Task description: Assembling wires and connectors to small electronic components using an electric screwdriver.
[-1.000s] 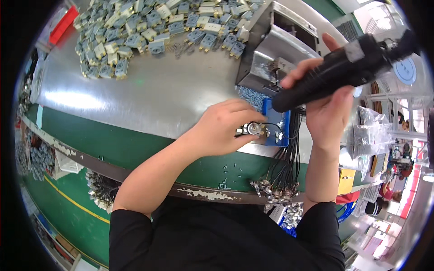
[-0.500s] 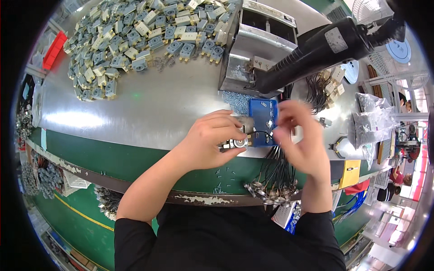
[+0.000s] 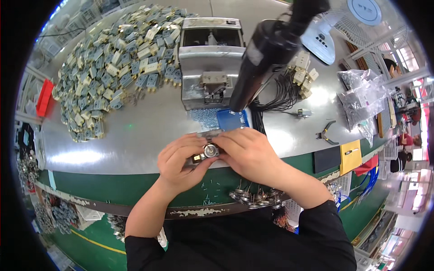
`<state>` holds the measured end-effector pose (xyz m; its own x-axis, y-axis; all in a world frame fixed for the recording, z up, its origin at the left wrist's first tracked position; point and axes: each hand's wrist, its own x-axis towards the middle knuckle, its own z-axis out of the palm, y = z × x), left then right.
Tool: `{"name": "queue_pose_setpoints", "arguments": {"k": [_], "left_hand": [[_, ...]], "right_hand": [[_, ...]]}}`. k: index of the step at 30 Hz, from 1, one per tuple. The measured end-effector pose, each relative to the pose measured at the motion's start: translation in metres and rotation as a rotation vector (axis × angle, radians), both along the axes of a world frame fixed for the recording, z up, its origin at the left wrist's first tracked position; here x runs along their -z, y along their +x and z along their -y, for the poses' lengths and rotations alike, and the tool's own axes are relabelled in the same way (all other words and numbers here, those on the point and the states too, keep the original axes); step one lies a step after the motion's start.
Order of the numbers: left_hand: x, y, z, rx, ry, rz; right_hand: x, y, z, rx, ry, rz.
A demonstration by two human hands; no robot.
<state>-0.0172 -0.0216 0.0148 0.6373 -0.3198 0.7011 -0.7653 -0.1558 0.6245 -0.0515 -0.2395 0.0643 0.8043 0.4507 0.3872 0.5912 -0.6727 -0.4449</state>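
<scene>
Both hands meet over the near edge of the metal bench, around a small part with a round silver disc (image 3: 210,151) and a brass terminal. My left hand (image 3: 181,158) grips it from the left, thumb below and fingers above. From the right, my right hand (image 3: 246,151) closes on the same part, its fingers curled and partly hiding it. Just beyond the hands lie a blue tray (image 3: 232,119) and a spread of small screws (image 3: 204,118). A metal fixture (image 3: 210,58) stands behind them, with a thick black tool (image 3: 257,63) slanting down beside it.
A heap of grey and cream switch blocks (image 3: 122,67) covers the back left. Cream blocks (image 3: 303,74) with black cables, pliers (image 3: 326,133), plastic bags (image 3: 364,99) and a yellow pad (image 3: 350,156) are at right. Round metal parts (image 3: 257,197) hang at the front edge.
My right hand has come from over the blue tray to the part and now grips it alongside my left hand. The view has shifted, so the bench things appear further left.
</scene>
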Motion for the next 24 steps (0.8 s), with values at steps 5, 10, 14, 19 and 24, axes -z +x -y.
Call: {"name": "queue_pose_setpoints", "arguments": {"k": [5, 10, 14, 19, 24], "left_hand": [[0.0, -0.007, -0.004, 0.012, 0.039, 0.011], [-0.01, -0.018, 0.011, 0.041, -0.204, -0.053], [-0.007, -0.015, 0.011, 0.132, -0.128, 0.04], [-0.009, -0.009, 0.012, 0.191, 0.095, 0.242], [-0.007, -0.007, 0.012, 0.152, 0.135, 0.266]], "right_hand": [[0.005, 0.003, 0.008, -0.04, -0.038, 0.122], [0.004, 0.02, 0.039, -0.221, -0.074, 0.436], [-0.004, 0.057, 0.112, 0.393, 0.234, 0.48], [-0.003, 0.122, 0.175, 0.867, -0.214, 0.597], [-0.004, 0.114, 0.173, 0.776, -0.103, 0.714]]}}
